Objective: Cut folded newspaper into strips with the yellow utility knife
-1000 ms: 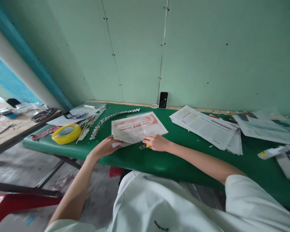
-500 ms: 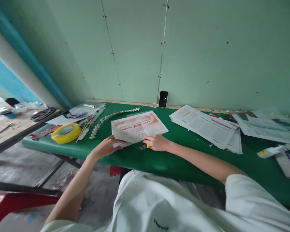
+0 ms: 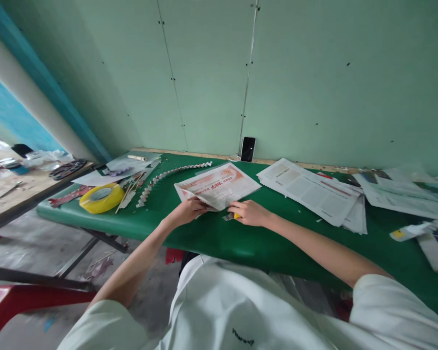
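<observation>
A printed sheet of paper (image 3: 226, 187) with red lettering lies on the green-topped table (image 3: 160, 226) in front of me. My left hand (image 3: 190, 211) pinches its near left edge, which is raised and curled over the fingertips. At the sheet's near right edge, my right hand (image 3: 251, 213) is closed around a utility knife (image 3: 236, 216); a yellow part and its greyish end show beyond the fingers. Most of the knife is hidden by the hand.
Left of the sheet are a folded paper chain (image 3: 156, 182), thin sticks (image 3: 128, 189) and a yellow tape roll (image 3: 101, 198). A phone (image 3: 247, 149) leans against the wall. Stacked papers (image 3: 306, 189) and a white bottle (image 3: 409, 230) lie to the right. A red stool (image 3: 32, 304) stands lower left.
My left hand has moved right and up, lifting and bending the sheet's near left edge. The sheet and my right hand with the utility knife have shifted slightly right.
</observation>
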The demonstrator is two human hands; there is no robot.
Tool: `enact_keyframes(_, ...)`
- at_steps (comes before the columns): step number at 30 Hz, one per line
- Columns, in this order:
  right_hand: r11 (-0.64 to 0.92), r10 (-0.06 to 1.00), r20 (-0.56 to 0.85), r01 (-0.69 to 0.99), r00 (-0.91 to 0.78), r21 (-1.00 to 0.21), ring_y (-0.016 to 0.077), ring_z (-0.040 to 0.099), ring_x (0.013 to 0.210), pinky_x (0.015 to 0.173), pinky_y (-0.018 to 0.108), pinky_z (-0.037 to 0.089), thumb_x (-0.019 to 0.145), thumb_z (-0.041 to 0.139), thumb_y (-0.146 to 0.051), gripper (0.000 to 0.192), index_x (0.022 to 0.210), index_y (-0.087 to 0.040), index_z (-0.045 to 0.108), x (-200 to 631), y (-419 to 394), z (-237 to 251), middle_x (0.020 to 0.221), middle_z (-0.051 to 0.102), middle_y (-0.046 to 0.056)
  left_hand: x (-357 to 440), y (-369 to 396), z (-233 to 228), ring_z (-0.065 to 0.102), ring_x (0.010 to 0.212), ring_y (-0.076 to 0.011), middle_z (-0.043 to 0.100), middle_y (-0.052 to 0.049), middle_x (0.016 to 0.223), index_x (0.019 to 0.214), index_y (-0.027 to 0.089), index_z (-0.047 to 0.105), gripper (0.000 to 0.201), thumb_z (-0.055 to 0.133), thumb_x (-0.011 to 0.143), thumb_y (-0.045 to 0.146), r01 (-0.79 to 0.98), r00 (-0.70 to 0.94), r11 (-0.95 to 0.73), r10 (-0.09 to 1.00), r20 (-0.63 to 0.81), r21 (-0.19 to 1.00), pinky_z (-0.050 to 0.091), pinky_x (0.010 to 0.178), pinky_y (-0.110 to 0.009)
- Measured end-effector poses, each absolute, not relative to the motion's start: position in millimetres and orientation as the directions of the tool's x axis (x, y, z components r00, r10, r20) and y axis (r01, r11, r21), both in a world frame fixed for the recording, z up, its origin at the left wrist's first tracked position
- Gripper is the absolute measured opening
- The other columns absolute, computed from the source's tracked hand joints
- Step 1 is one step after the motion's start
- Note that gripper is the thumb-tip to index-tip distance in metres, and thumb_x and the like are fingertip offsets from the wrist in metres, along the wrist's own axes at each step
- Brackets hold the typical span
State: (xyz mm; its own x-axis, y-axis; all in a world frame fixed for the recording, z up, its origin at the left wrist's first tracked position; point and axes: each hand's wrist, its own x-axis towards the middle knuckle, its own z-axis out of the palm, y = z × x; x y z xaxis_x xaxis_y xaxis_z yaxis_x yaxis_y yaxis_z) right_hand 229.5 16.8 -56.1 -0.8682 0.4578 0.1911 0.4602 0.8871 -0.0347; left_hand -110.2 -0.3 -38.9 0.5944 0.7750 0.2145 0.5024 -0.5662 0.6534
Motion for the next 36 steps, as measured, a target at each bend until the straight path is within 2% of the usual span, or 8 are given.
enact_keyframes(5,0.896,0.441,0.22,0.44,-0.87,-0.055,0.0229,0.08,0.097,0.083,0.033,0.06,0.101,0.069,-0.017,0.044,0.144,-0.019,0.071,232.5,11.4,-59.0,0.138,0.074,0.015,-88.5,10.5,-43.6,0.078,0.108,-0.0306,0.085,-0.013,0.112,0.104,0.022,0.09,0.038,0.068,0.104,0.053,0.423,0.589,-0.525,0.779,0.216,0.739,0.061,0.1,-0.04)
enact_keyframes(8,0.894,0.447,0.247,0.441,-0.86,-0.08,0.0233,0.08,0.096,0.083,0.034,0.061,0.101,0.069,-0.018,0.049,0.15,-0.019,0.067,227.4,11.2,-64.5,0.139,0.073,0.015,-85.2,15.4,-49.8,0.078,0.112,-0.033,0.085,-0.013,0.114,0.105,0.02,0.089,0.042,0.073,0.1,0.059,0.404,0.544,-0.503,0.804,0.241,0.764,0.063,0.097,-0.04)
enact_keyframes(17,0.82,0.557,0.313,0.57,-0.769,-0.057,0.0293,0.078,0.108,0.088,0.039,0.063,0.104,0.063,-0.017,0.048,0.152,-0.017,0.061,200.2,9.5,-66.0,0.142,0.069,0.018,-87.5,31.5,-68.7,0.078,0.102,-0.0287,0.085,-0.014,0.108,0.11,0.016,0.086,0.055,0.087,0.084,0.064,0.263,0.436,-0.32,0.881,0.184,0.91,0.065,0.094,-0.039)
enact_keyframes(21,0.772,0.621,0.275,0.633,-0.734,-0.055,0.0271,0.077,0.1,0.086,0.038,0.06,0.106,0.064,-0.018,0.039,0.145,-0.017,0.066,187.3,12.2,-57.2,0.14,0.068,0.017,-87.0,33.9,-67.9,0.077,0.088,-0.027,0.083,-0.012,0.088,0.092,0.014,0.087,0.04,0.083,0.089,0.053,0.321,0.493,-0.364,0.853,0.174,0.875,0.063,0.085,-0.036)
enact_keyframes(26,0.771,0.63,0.26,0.63,-0.732,-0.096,0.0234,0.075,0.096,0.081,0.032,0.056,0.105,0.067,-0.016,0.023,0.127,-0.018,0.073,182.9,16.4,-55.0,0.133,0.07,0.014,-91.0,24.3,-53.6,0.069,0.07,-0.019,0.079,-0.008,0.079,0.093,0.013,0.087,0.036,0.074,0.098,0.046,0.44,0.586,-0.444,0.8,0.125,0.781,0.055,0.067,-0.026)
enact_keyframes(29,0.778,0.623,0.289,0.614,-0.727,-0.134,0.0218,0.074,0.091,0.077,0.031,0.054,0.105,0.069,-0.016,0.021,0.125,-0.017,0.074,184.0,17.3,-57.4,0.129,0.071,0.012,-102.3,17.0,-44.0,0.074,0.08,-0.0204,0.083,-0.009,0.092,0.106,0.014,0.087,0.04,0.072,0.102,0.052,0.409,0.636,-0.467,0.762,0.123,0.784,0.057,0.073,-0.025)
enact_keyframes(33,0.79,0.611,0.329,0.582,-0.72,-0.192,0.0202,0.074,0.087,0.077,0.031,0.054,0.107,0.067,-0.017,0.017,0.121,-0.017,0.075,184.2,18.8,-62.2,0.123,0.072,0.01,-119.4,10.4,-37.6,0.079,0.109,-0.0294,0.085,-0.013,0.12,0.127,0.017,0.085,0.049,0.079,0.098,0.057,0.382,0.67,-0.476,0.733,0.117,0.792,0.062,0.094,-0.033)
enact_keyframes(36,0.797,0.604,0.359,0.559,-0.712,-0.231,0.0203,0.074,0.086,0.077,0.031,0.055,0.106,0.067,-0.016,0.017,0.12,-0.018,0.076,184.4,21.0,-66.5,0.122,0.073,0.01,-122.7,8.1,-39.7,0.076,0.121,-0.0326,0.083,-0.013,0.129,0.128,0.02,0.085,0.048,0.081,0.097,0.057,0.38,0.64,-0.496,0.751,0.165,0.781,0.059,0.105,-0.038)
